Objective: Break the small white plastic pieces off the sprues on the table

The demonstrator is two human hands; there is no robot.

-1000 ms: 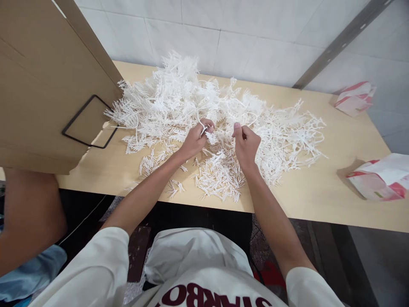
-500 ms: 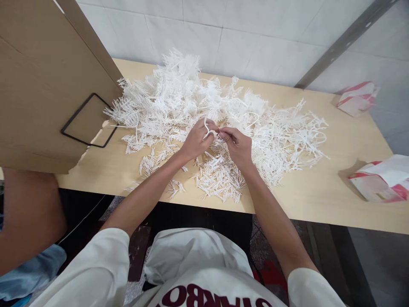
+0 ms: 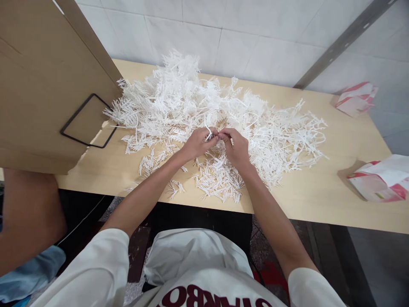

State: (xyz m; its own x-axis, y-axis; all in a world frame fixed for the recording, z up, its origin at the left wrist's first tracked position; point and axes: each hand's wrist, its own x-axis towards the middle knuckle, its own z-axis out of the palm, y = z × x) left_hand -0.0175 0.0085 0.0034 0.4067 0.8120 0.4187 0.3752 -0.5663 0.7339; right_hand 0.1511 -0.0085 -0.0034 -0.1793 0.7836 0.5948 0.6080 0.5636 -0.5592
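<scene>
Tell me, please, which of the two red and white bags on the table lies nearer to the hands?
The larger bag at the table's right edge, towards the front, is nearer the hands. The smaller bag sits further back, against the tiled wall.

On the table (image 3: 319, 200) lie 2 red-and-white bags, 1 bag (image 3: 381, 179) at its right edge near the front and 1 bag (image 3: 356, 99) farther back by the wall, and 1 cardboard box (image 3: 41, 85) stands over the table's left end. The white plastic pieces (image 3: 179, 102) are heaped in 1 wide pile across the middle of the table, far too many and too tangled to count. 2 hands meet over that pile, the left hand (image 3: 197, 144) and the right hand (image 3: 237, 147), and 1 other person's arm (image 3: 28, 213) shows below the table's left end.
</scene>
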